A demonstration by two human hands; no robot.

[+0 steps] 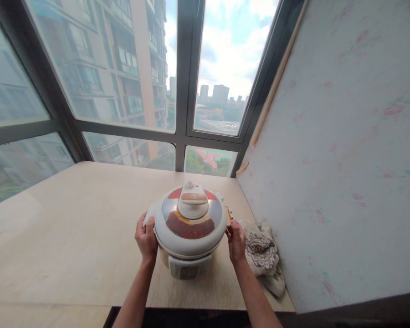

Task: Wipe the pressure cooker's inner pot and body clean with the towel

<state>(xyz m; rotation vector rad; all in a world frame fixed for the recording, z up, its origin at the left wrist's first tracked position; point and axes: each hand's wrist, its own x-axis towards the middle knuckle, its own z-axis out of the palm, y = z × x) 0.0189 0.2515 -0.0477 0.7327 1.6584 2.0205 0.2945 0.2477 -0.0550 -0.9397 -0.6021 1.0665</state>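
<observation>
Elec. pressure cooker (191, 242) sits btwn the two hands, white w/ a rounded lid (168, 241) on top. L hand (146, 237) grips its L side, thumb up by the rim, fingers curled around the white side lug (151, 212); R hand (237, 239) grips the opp. side, fingers curled in just below a small orange-tan fitting (229, 215); exact R fingertip contact is partly hidden. So both hands are closed on the cooker, one per side, approx. level w/ each other. Can't tell if the base rests on the ledge or is a bit off it. Btwn the hands and a bit beyond them, the lid handle (194, 198) stands up, white w/ a tan band, w/ a small red dot on top. Lid's center is shiny metal w/ dark red & orange patterning. Nearer than the grip, control panel (184, 272) faces the person, text too small to read. Just R of the R hand, a crumpled patterned cloth (261, 248) lies against the floral wall (355, 159). Pale wood-look ledge (71, 228) spreads L of the L hand; past the grip, dark-framed windows (225, 59) show an apt. bldg. (116, 59) & sky.
</observation>
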